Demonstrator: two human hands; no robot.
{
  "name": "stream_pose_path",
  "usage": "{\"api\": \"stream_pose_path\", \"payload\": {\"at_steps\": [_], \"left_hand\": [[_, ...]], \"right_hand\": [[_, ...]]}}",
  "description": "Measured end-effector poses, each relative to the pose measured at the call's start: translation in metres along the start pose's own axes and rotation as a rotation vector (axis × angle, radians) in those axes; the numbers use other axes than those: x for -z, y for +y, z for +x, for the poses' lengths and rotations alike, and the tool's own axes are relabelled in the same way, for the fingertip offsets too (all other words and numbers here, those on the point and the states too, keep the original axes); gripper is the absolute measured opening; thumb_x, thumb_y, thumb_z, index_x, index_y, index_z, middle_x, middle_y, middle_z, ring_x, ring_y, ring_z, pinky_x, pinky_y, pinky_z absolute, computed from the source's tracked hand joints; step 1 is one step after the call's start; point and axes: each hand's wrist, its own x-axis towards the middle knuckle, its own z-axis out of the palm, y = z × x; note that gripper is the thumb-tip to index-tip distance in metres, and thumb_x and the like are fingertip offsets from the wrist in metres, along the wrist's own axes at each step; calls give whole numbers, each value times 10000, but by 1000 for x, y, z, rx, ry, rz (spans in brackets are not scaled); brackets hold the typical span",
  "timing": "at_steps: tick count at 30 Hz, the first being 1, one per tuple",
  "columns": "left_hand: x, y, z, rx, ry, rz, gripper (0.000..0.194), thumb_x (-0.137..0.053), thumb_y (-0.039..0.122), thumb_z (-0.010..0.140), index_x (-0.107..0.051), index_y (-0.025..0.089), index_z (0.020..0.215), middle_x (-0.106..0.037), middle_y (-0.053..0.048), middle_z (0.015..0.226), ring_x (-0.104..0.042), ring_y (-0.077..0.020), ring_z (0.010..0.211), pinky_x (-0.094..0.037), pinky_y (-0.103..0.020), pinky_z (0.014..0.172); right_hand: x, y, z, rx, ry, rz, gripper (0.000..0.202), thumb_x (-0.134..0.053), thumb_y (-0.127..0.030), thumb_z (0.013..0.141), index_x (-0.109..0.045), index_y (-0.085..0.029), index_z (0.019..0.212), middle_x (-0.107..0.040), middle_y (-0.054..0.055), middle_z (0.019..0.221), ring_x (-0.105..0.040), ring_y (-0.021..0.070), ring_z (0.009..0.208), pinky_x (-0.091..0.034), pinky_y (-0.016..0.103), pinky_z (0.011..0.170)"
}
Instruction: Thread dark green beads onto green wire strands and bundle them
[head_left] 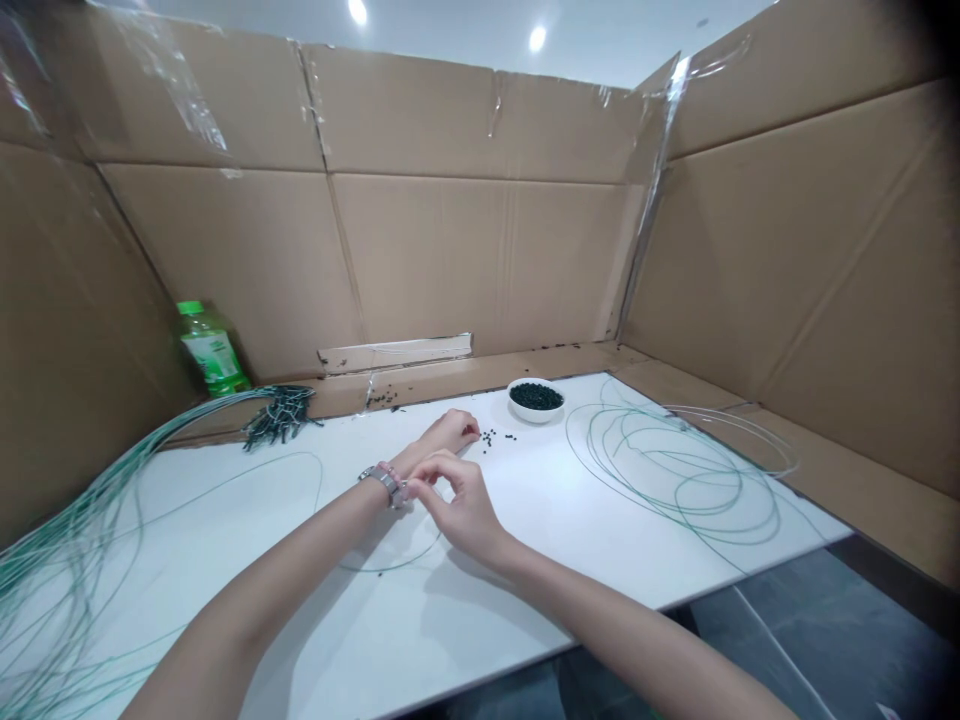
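Note:
My left hand (450, 430) reaches forward over the white board (517, 590), its fingers curled and pressed together. The fingertips are right beside a few loose small black beads (489, 438); whether a bead is between them is too small to see. A watch and a pink bracelet (386, 478) circle that wrist. Close behind it, my right hand (466, 508) pinches thumb and forefinger together near the bracelet. A thin green wire (397, 569) curves over the board up to the right hand, and its end is hidden at the fingers.
A white bowl (535, 415) of black beads stands beyond my hands. Coiled green wire (697, 480) lies at right. A bundle of green wires (82, 510) with black-tipped ends (281, 415) lies at left, near a green bottle (214, 350). Cardboard walls (480, 250) surround the board.

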Motion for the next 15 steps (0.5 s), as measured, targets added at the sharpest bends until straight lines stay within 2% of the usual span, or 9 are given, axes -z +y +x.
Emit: {"api": "stream_pose_path", "payload": {"at_steps": [3,6,10,11,13,15], "left_hand": [[20,14,-6,-13,150,-188,238,-646,338,804,-617,103,788,-616,-21,735,-568,-108,655,-491,-252,620],[61,36,-26,-43,368,-404,290,-667,397,737,-614,112,745,-588,-10,636,-533,-87,586,-455,-205,562],[118,73,-69,-119,627,-616,316,-635,455,750,-617,149,824,-614,-8,749,-546,-55,632,-465,-151,581],[128,82,-79,-153,666,-686,306,-659,449,734,-620,152,795,-605,1,732,-542,-43,619,-460,-132,565],[142,98,-96,-241,663,-920,265,-745,380,676,-635,148,741,-595,17,692,-539,-27,586,-461,-107,539],[151,109,-108,-313,628,-1052,223,-773,325,666,-647,150,720,-591,29,665,-543,-18,565,-473,-94,533]], "right_hand": [[12,0,12,59,46,-43,125,-613,-236,796,-622,-176,687,-651,34,701,-588,152,678,-467,280,663],[22,-9,39,125,114,-64,112,-599,-217,806,-609,-179,700,-636,29,712,-584,150,702,-467,288,688],[17,-46,87,231,132,-34,78,-608,-229,824,-620,-195,754,-653,7,764,-626,135,770,-494,278,733],[11,-58,97,261,137,-18,64,-616,-232,824,-622,-200,769,-661,3,791,-638,137,836,-501,273,759],[-3,-84,112,376,119,21,56,-606,-201,833,-628,-196,781,-689,6,842,-648,141,951,-526,253,757],[-17,-108,118,448,73,35,80,-582,-144,840,-630,-189,795,-704,0,895,-667,127,929,-555,236,730]]}}
